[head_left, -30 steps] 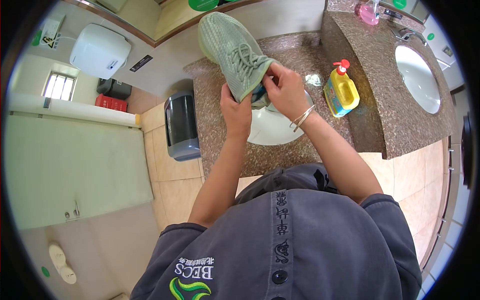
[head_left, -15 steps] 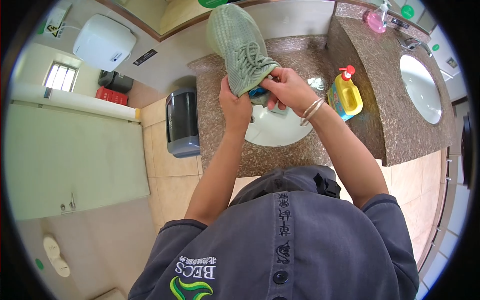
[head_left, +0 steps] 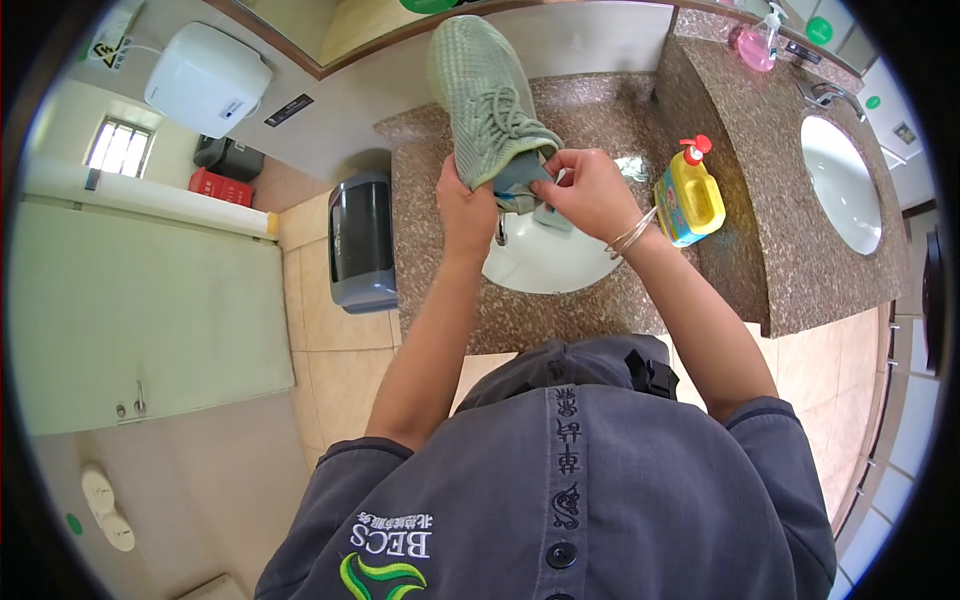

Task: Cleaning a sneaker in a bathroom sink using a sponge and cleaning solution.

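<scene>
A pale green knit sneaker with laces is held up over the sink basin, its toe pointing away from me. My left hand is closed round the heel end on the left side. In my right hand the thumb and fingers pinch the edge of a flat grey-blue insole, which sticks partly out of the shoe's opening. The rest of the insole is hidden inside the shoe. Thin bangles circle my right wrist.
A yellow bottle with a red pump stands right of the basin on the brown speckled counter. Farther right are a raised counter with a second basin and a pink soap bottle. A dark bin is at the left.
My right hand has drawn back a little to the right, and more of the grey-blue insole now shows at the shoe's opening. My left hand still holds the sneaker.
</scene>
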Tool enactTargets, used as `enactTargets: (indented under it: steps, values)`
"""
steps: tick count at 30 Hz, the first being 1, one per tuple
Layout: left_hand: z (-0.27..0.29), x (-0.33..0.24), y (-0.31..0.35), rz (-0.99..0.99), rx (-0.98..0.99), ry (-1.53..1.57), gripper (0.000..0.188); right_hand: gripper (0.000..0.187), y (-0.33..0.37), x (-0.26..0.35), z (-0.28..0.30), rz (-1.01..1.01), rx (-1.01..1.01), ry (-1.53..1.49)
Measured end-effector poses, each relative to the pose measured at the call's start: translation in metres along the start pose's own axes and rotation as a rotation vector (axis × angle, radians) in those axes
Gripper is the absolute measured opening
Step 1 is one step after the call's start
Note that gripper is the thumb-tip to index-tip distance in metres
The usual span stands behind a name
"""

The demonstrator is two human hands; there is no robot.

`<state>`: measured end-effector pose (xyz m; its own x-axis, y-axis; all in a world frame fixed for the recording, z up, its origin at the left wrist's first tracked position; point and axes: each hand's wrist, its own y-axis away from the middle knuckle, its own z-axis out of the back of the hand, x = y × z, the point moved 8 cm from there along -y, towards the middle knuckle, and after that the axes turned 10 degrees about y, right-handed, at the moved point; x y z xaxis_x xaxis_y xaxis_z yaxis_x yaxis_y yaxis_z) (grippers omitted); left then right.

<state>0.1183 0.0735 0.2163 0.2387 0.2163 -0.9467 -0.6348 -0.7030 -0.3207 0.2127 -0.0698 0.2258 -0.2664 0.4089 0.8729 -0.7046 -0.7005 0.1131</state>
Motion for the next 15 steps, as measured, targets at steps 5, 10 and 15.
enactTargets:
  steps: [5, 10, 15]
  values:
    - [0.006, 0.010, 0.009, 0.177, -0.074, 0.143, 0.026, 0.016, 0.042, 0.052, 0.019, 0.336, -0.435, 0.524]
    - [0.002, 0.015, 0.010, 0.218, -0.033, 0.139, 0.027, 0.030, 0.044, 0.053, -0.005, 0.503, -0.222, 0.632]
    - [-0.004, 0.033, 0.015, 0.330, 0.025, 0.209, 0.027, 0.049, 0.026, 0.032, -0.027, 0.562, -0.026, 0.673]
